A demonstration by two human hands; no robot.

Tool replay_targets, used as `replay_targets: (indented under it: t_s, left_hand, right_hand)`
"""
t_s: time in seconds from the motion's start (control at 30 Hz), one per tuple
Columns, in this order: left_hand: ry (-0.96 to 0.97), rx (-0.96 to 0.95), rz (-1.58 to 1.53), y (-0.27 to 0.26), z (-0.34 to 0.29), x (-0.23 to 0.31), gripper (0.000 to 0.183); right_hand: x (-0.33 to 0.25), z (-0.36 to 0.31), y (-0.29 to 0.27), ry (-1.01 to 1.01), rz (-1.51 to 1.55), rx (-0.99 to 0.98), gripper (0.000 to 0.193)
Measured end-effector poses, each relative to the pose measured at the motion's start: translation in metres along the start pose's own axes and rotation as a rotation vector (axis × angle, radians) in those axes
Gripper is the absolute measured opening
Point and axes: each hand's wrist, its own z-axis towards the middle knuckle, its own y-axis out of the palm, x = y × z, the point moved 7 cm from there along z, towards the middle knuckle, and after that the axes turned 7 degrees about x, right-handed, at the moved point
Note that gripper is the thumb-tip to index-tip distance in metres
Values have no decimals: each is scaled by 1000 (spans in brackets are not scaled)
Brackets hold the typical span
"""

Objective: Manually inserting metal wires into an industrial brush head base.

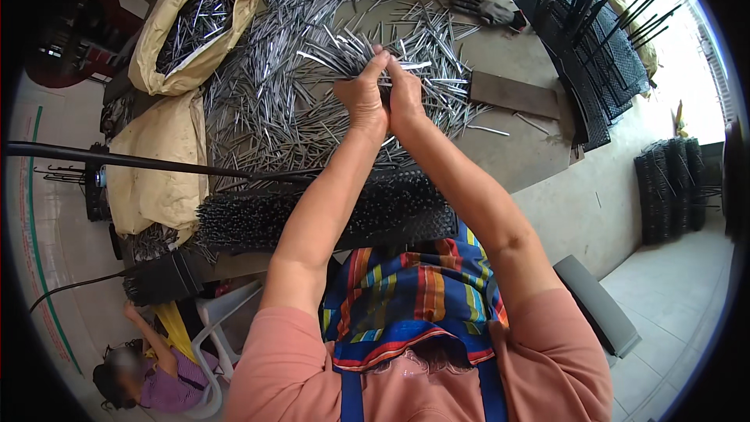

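My left hand (361,98) and my right hand (405,94) are pressed together over the pile, closed around a bundle of thin metal rods (344,55). The rods fan out past my fingers toward the far left, and a few stick out on the right. Beneath and around my hands spreads a large heap of loose silvery rods (258,101) on the table. Closer to me, under my forearms, lies a long black perforated rack (375,211) packed with short dark upright pieces. My palms and the bundle's lower ends are hidden.
A tan sack (139,55) full of rods stands at the far left. A flat brown board (514,94) lies right of the heap, below a dark glove (480,8). Black mesh racks (582,55) stand at the right. A long black bar (156,161) crosses the left. Another person (160,375) sits lower left.
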Motion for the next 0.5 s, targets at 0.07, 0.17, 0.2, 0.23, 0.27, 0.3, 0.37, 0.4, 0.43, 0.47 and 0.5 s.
replay_targets:
  t_s: [0.07,0.17,0.2,0.23,0.27,0.3,0.37,0.4,0.43,0.47,0.5]
  left_hand:
    - [9,-4,89,-7,11,-3,33]
    - [-29,53,179,-11,16,-12,29]
    - [-60,128,178,-18,17,-9,27]
    - [-87,105,94,-30,35,-16,26]
    - [-206,125,146,-32,42,-26,23]
    - [-263,140,75,-24,40,-36,19]
    - [-312,225,-20,-39,47,-36,11]
    - [-305,228,-20,-40,48,-32,11]
    - [-277,203,-7,-40,49,-26,11]
    - [-256,170,6,-35,48,-22,11]
    - [-255,169,21,-33,47,-18,12]
  right_hand:
    - [10,-1,-6,193,-232,-23,33]
    - [35,13,-40,270,-29,117,28]
    - [32,10,-49,315,-1,223,22]
    - [32,14,-58,304,-72,226,21]
    - [29,29,-84,276,-137,253,21]
    - [23,52,-124,161,-440,237,24]
    - [2,52,-134,-90,-1228,152,30]
    - [-1,42,-132,-90,-1226,145,30]
    - [-26,26,-115,-516,-1297,190,28]
    - [-50,4,-99,-948,-1334,243,27]
    - [-45,16,-100,-557,-1125,124,33]
